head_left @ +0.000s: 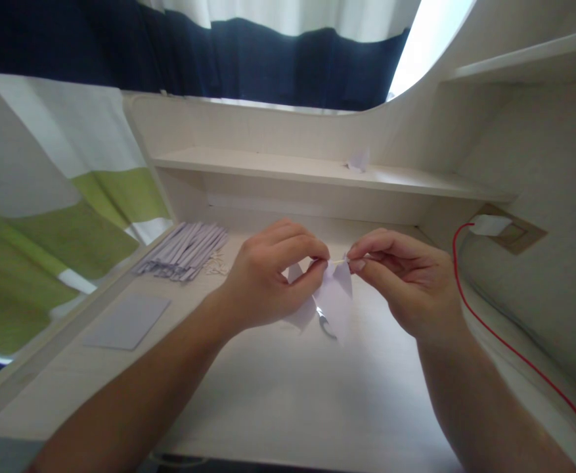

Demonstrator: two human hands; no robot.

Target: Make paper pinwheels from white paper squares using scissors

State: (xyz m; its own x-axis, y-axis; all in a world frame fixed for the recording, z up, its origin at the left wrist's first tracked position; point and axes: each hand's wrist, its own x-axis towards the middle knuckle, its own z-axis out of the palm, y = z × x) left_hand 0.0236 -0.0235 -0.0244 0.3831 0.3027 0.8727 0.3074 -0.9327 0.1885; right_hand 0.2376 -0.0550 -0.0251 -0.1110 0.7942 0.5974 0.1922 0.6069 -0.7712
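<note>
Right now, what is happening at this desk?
A person holds a folded white paper above the desk with both hands. The left hand pinches its top, and the right hand pinches a thin stick there. A pile of paper strips and a flat sheet lie to the left.

I take this for a home, likely a bedroom study nook: a pale wooden desk [278,394] with a built-in shelf [292,172] at the far side, a curtain [268,59] beyond, and green-striped bedding [46,230] on the left.
</note>
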